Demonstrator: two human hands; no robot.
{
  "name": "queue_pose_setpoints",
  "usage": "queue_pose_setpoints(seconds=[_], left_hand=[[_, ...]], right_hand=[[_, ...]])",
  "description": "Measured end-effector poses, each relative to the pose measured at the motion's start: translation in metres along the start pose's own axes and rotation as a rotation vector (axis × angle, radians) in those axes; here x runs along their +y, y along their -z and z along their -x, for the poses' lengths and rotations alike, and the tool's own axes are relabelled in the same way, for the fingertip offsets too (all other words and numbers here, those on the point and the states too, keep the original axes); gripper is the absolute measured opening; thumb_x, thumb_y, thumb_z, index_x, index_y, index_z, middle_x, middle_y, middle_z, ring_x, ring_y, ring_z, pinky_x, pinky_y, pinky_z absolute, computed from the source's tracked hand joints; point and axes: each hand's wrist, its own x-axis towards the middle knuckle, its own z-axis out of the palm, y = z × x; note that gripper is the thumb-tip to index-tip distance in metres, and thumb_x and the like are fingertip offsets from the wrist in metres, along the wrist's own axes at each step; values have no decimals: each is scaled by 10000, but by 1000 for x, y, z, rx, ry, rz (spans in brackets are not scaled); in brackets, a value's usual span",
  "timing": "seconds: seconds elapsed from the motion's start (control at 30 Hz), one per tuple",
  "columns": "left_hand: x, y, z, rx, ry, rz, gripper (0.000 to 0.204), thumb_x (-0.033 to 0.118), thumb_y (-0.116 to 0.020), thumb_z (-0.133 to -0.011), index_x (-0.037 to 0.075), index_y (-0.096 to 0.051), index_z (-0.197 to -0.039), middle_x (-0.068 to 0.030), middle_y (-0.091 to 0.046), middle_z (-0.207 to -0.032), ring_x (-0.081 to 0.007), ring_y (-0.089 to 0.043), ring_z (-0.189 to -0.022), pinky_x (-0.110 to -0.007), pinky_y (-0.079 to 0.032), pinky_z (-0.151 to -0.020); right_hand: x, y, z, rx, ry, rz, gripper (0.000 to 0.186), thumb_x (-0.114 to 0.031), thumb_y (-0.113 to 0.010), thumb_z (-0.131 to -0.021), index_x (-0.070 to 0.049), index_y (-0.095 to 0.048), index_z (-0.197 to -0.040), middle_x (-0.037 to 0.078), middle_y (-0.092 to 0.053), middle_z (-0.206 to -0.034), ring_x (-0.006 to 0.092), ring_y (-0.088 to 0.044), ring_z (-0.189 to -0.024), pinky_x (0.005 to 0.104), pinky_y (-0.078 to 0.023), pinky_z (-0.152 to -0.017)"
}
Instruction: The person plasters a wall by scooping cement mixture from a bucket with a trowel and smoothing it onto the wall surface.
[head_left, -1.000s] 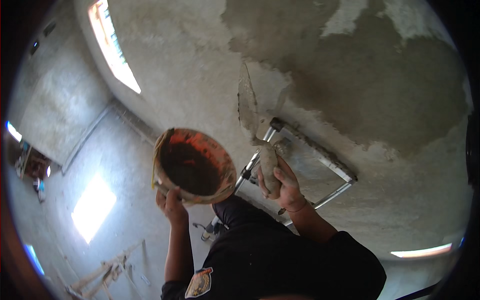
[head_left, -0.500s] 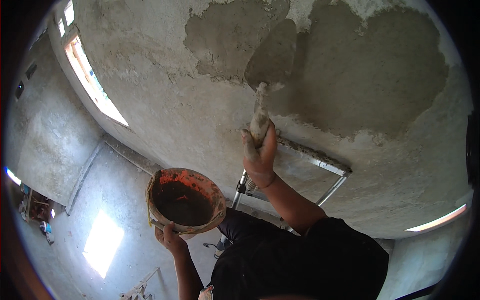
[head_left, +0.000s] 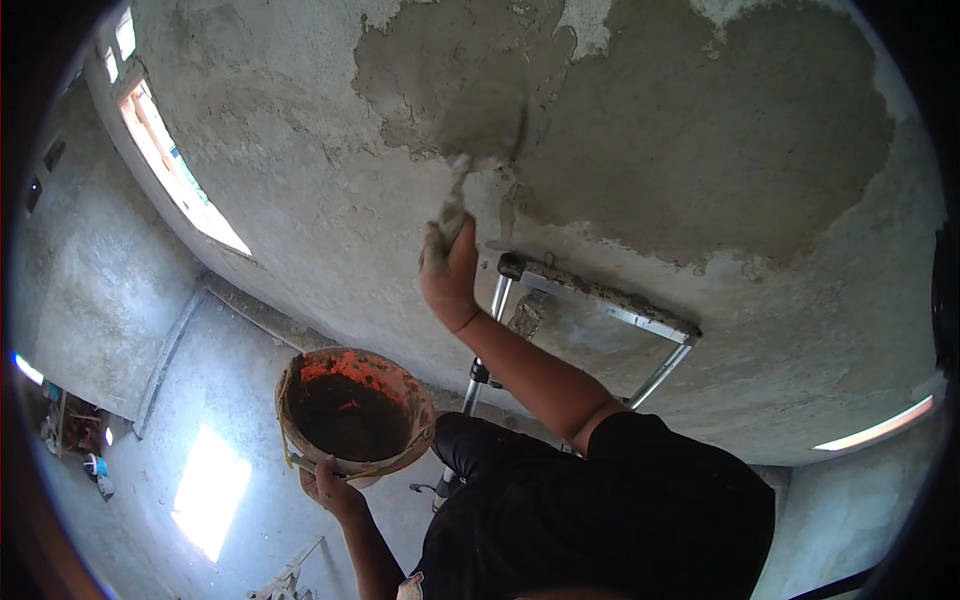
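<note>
My right hand [head_left: 451, 265] is closed round the mortar-caked handle of a trowel [head_left: 480, 120], whose blurred blade lies against the darker patch of wet grey plaster [head_left: 730, 140] on the rough wall [head_left: 300, 180]. Lower left, my left hand [head_left: 328, 488] grips the rim or handle of a round bucket [head_left: 354, 357], orange inside where it is not coated, with dark grey mortar in it.
An aluminium ladder [head_left: 650, 330] with a mortar-smeared top stands at the wall, below my right hand. A long window [head_left: 180, 165] is at upper left. The concrete floor [head_left: 250, 380] lies far below, with a timber frame [head_left: 295, 570] and assorted items [head_left: 85, 440] on it.
My right hand has risen and moved left, taking the trowel from above the bucket's side onto the plaster patch. The bucket in my left hand sits lower and slightly further left.
</note>
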Motion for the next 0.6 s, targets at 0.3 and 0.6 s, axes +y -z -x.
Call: queue_pose_setpoints(seconds=[0.3, 0.6], left_hand=[[-8, 19, 4, 10, 21, -54, 290, 106, -482, -737, -47, -581, -962, -65, -590, -864, -153, -562, -767, -283, -438, -699], [-11, 20, 10, 13, 12, -32, 259, 97, -488, -730, -38, -579, -931, -73, -600, -864, -153, -566, -771, -283, -444, -706]], right_hand=[[-31, 25, 5, -106, 170, -88, 297, -137, -479, -941, -14, -389, -1196, 0, -485, -794, 42, -440, -583, 200, -391, -498], [-25, 40, -24, -26, 47, -53, 287, -210, -540, -910, 13, -470, -1075, 74, -542, -777, 142, -497, -678, 309, -418, -621]])
